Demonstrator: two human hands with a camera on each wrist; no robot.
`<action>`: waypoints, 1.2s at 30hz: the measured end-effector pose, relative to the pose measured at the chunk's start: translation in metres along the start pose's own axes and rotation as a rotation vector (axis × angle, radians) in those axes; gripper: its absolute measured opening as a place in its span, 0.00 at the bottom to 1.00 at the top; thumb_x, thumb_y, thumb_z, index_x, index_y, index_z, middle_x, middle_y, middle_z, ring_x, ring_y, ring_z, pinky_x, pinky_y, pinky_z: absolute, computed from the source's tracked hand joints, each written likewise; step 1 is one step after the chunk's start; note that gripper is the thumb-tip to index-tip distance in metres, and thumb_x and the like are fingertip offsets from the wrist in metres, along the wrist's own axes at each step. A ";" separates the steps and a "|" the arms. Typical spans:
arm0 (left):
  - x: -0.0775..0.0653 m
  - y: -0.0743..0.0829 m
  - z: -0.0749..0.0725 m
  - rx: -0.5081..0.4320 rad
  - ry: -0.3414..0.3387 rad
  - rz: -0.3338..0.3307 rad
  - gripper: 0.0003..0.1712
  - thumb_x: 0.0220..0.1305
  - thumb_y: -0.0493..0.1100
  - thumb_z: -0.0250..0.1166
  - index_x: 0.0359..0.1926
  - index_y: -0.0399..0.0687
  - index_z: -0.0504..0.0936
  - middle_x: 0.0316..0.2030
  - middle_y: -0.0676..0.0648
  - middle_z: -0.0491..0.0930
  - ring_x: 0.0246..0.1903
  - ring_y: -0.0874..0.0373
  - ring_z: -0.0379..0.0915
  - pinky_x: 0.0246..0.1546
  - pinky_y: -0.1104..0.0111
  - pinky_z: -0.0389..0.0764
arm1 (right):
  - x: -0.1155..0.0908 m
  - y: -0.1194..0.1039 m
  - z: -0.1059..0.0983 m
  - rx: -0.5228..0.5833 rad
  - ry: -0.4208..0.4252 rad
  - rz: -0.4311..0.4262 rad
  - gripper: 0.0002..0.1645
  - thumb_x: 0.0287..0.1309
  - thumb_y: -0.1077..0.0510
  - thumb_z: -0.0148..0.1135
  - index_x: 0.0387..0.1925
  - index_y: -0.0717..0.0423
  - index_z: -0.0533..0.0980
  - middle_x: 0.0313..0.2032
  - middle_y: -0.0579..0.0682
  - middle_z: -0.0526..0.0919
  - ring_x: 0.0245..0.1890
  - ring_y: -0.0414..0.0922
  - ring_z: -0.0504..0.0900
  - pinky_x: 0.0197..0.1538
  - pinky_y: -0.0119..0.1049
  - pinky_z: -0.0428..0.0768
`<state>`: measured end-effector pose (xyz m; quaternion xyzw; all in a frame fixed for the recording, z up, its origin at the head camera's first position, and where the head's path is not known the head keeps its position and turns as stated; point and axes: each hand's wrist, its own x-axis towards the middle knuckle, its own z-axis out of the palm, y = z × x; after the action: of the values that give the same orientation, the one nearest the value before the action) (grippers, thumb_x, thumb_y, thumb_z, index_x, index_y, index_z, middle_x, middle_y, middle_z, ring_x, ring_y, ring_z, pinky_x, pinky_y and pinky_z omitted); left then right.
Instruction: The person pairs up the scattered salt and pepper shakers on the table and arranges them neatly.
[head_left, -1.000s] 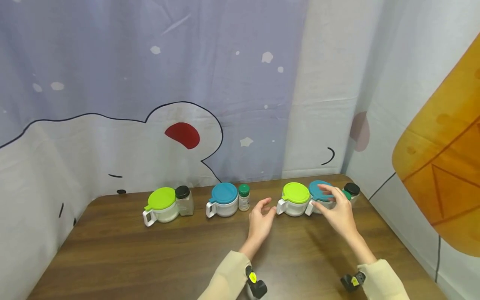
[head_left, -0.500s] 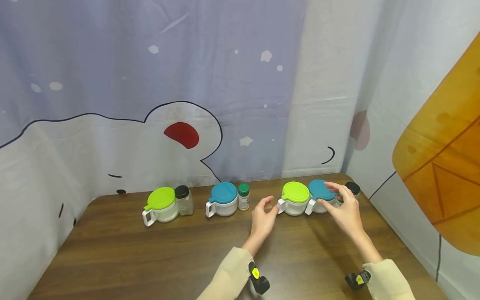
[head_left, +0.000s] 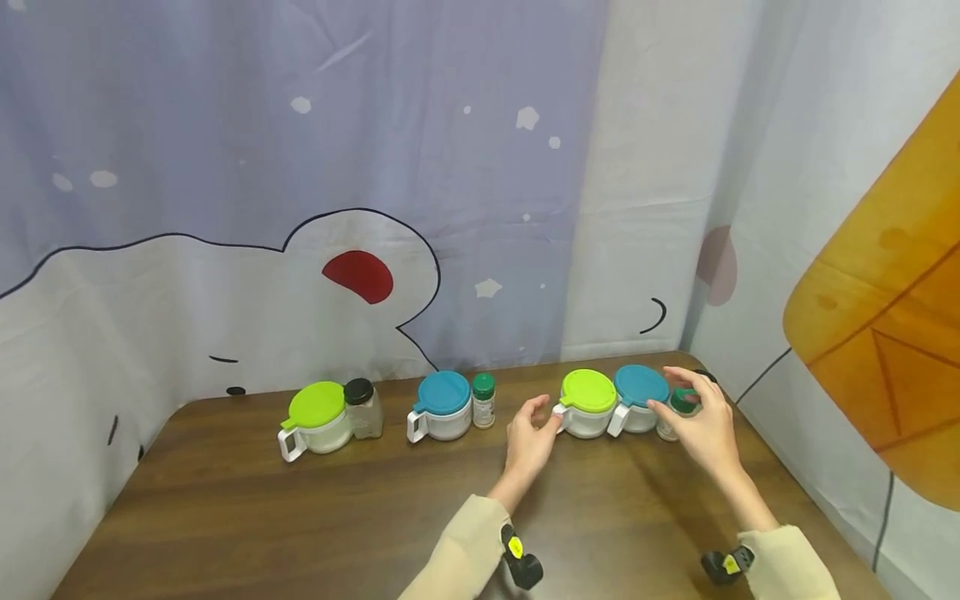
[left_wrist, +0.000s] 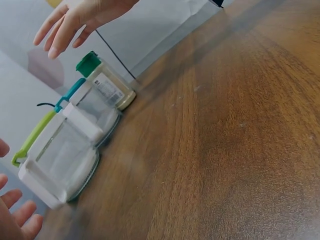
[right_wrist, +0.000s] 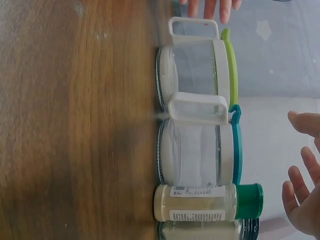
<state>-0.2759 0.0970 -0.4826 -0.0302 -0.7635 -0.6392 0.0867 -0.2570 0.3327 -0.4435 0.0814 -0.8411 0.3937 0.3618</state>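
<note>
My left hand (head_left: 531, 442) is beside the white handle of a lime-lidded glass seasoning jar (head_left: 588, 404). Its fingers (left_wrist: 25, 220) are spread in the left wrist view, with no hold on the jar. Against that jar's right side stands a blue-lidded seasoning jar (head_left: 640, 396) with its own white handle. My right hand (head_left: 707, 427) hovers, fingers parted, around the top of a green-capped shaker bottle (right_wrist: 210, 202); in the right wrist view a gap separates hand and cap. Behind the shaker, a black-capped jar (right_wrist: 200, 230) is mostly hidden.
Farther left on the wooden table (head_left: 337, 517) stand another lime-lidded jar (head_left: 317, 417) with a black-capped jar (head_left: 363, 408), then another blue-lidded jar (head_left: 442, 404) with a green-capped shaker (head_left: 483, 400). A printed curtain (head_left: 480, 208) hangs behind the table and along its right side.
My right hand has shifted right, off the blue lid, uncovering more of the green-capped shaker. My left hand has edged slightly right toward the lime-lidded jar's handle. The jars stay in place.
</note>
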 end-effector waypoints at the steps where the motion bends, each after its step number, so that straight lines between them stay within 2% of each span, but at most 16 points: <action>1: 0.000 -0.001 0.001 0.003 0.001 -0.001 0.21 0.60 0.40 0.63 0.55 0.42 0.79 0.53 0.41 0.81 0.51 0.45 0.78 0.53 0.52 0.78 | 0.000 0.001 -0.001 -0.002 0.004 0.006 0.34 0.37 0.68 0.78 0.52 0.58 0.77 0.48 0.55 0.83 0.47 0.27 0.70 0.45 0.22 0.69; 3: 0.001 -0.002 0.002 0.011 0.000 -0.003 0.21 0.60 0.41 0.63 0.55 0.42 0.78 0.53 0.41 0.81 0.51 0.45 0.78 0.53 0.52 0.78 | 0.000 0.003 -0.002 -0.007 0.015 0.015 0.34 0.37 0.68 0.78 0.52 0.58 0.77 0.48 0.43 0.83 0.47 0.27 0.69 0.46 0.23 0.68; 5: 0.003 -0.003 0.003 0.018 -0.002 -0.010 0.21 0.60 0.41 0.64 0.55 0.42 0.78 0.54 0.42 0.81 0.52 0.46 0.78 0.54 0.52 0.78 | 0.001 0.005 -0.003 -0.014 0.026 0.017 0.34 0.37 0.68 0.78 0.52 0.58 0.77 0.47 0.42 0.82 0.46 0.27 0.68 0.47 0.22 0.67; 7: 0.004 -0.004 0.004 0.024 -0.001 -0.016 0.22 0.59 0.41 0.64 0.55 0.43 0.78 0.54 0.42 0.81 0.52 0.46 0.78 0.54 0.52 0.78 | 0.002 0.007 -0.004 -0.016 0.034 0.026 0.34 0.37 0.67 0.78 0.52 0.58 0.77 0.46 0.35 0.81 0.46 0.26 0.68 0.47 0.21 0.66; 8: 0.004 -0.004 0.004 0.024 -0.001 -0.019 0.22 0.59 0.41 0.65 0.55 0.43 0.79 0.54 0.43 0.81 0.52 0.45 0.78 0.54 0.52 0.78 | 0.003 0.008 -0.005 -0.016 0.039 0.027 0.34 0.37 0.67 0.78 0.52 0.58 0.77 0.46 0.37 0.82 0.45 0.26 0.68 0.47 0.21 0.65; 10: 0.005 -0.005 0.005 0.033 0.002 -0.016 0.22 0.58 0.42 0.65 0.54 0.43 0.79 0.54 0.43 0.81 0.52 0.45 0.78 0.53 0.52 0.78 | 0.005 0.010 -0.006 -0.021 0.049 0.037 0.34 0.37 0.67 0.78 0.51 0.58 0.78 0.45 0.49 0.83 0.44 0.25 0.68 0.46 0.20 0.64; 12: 0.005 -0.007 0.006 0.029 0.002 -0.018 0.22 0.58 0.42 0.66 0.54 0.43 0.79 0.53 0.43 0.81 0.52 0.44 0.78 0.53 0.52 0.78 | 0.005 0.011 -0.008 -0.023 0.055 0.052 0.33 0.37 0.67 0.78 0.51 0.58 0.78 0.45 0.50 0.83 0.44 0.25 0.68 0.46 0.21 0.65; 14: 0.005 -0.008 0.007 0.033 -0.001 -0.021 0.23 0.57 0.42 0.66 0.55 0.43 0.79 0.53 0.43 0.81 0.52 0.45 0.78 0.53 0.52 0.78 | 0.005 0.012 -0.010 -0.027 0.058 0.061 0.34 0.37 0.67 0.78 0.52 0.58 0.78 0.45 0.58 0.82 0.44 0.25 0.68 0.46 0.23 0.66; 18: 0.005 -0.012 0.009 0.037 -0.013 -0.031 0.24 0.58 0.43 0.67 0.55 0.42 0.78 0.53 0.43 0.81 0.52 0.46 0.78 0.54 0.52 0.77 | 0.004 0.014 -0.014 -0.028 0.065 0.090 0.34 0.37 0.68 0.78 0.52 0.57 0.78 0.45 0.59 0.81 0.45 0.24 0.67 0.47 0.23 0.66; 20: 0.005 -0.014 0.010 0.035 -0.019 -0.030 0.24 0.58 0.43 0.67 0.55 0.42 0.78 0.52 0.42 0.82 0.52 0.46 0.78 0.55 0.52 0.77 | 0.003 0.016 -0.016 -0.029 0.072 0.108 0.35 0.37 0.68 0.78 0.52 0.57 0.78 0.44 0.54 0.81 0.45 0.24 0.67 0.48 0.21 0.65; 25: 0.005 -0.015 0.012 0.010 -0.035 -0.040 0.24 0.58 0.42 0.67 0.55 0.41 0.78 0.48 0.41 0.84 0.52 0.47 0.79 0.55 0.53 0.76 | 0.004 0.020 -0.020 -0.034 0.097 0.136 0.35 0.37 0.67 0.78 0.52 0.56 0.77 0.44 0.32 0.78 0.46 0.23 0.68 0.48 0.16 0.62; 27: 0.005 -0.016 0.013 0.002 -0.039 -0.041 0.23 0.57 0.42 0.67 0.54 0.41 0.78 0.48 0.40 0.84 0.51 0.47 0.80 0.54 0.54 0.77 | 0.004 0.022 -0.022 -0.027 0.103 0.149 0.35 0.38 0.67 0.77 0.53 0.57 0.77 0.44 0.31 0.77 0.46 0.23 0.68 0.48 0.15 0.63; 30: 0.006 -0.016 0.015 -0.002 -0.038 -0.033 0.22 0.57 0.41 0.67 0.54 0.40 0.78 0.49 0.40 0.83 0.50 0.47 0.80 0.52 0.55 0.80 | 0.005 0.025 -0.024 -0.028 0.104 0.178 0.35 0.39 0.66 0.77 0.54 0.56 0.76 0.46 0.39 0.79 0.46 0.24 0.69 0.48 0.15 0.64; 32: 0.007 -0.016 0.016 0.001 -0.035 -0.024 0.22 0.57 0.40 0.67 0.53 0.39 0.79 0.48 0.39 0.84 0.49 0.47 0.81 0.50 0.56 0.81 | 0.006 0.027 -0.026 -0.029 0.107 0.196 0.36 0.40 0.65 0.77 0.55 0.56 0.76 0.47 0.41 0.78 0.46 0.25 0.69 0.48 0.16 0.65; 36: 0.008 -0.017 0.018 0.004 -0.030 -0.018 0.20 0.57 0.40 0.68 0.51 0.40 0.80 0.46 0.41 0.84 0.47 0.49 0.81 0.47 0.60 0.82 | 0.007 0.031 -0.029 -0.036 0.120 0.225 0.36 0.41 0.64 0.77 0.56 0.54 0.75 0.45 0.30 0.74 0.45 0.27 0.70 0.48 0.17 0.67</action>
<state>-0.2881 0.1105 -0.5012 -0.0328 -0.7662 -0.6379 0.0698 -0.2597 0.3760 -0.4451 -0.0437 -0.8287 0.4210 0.3663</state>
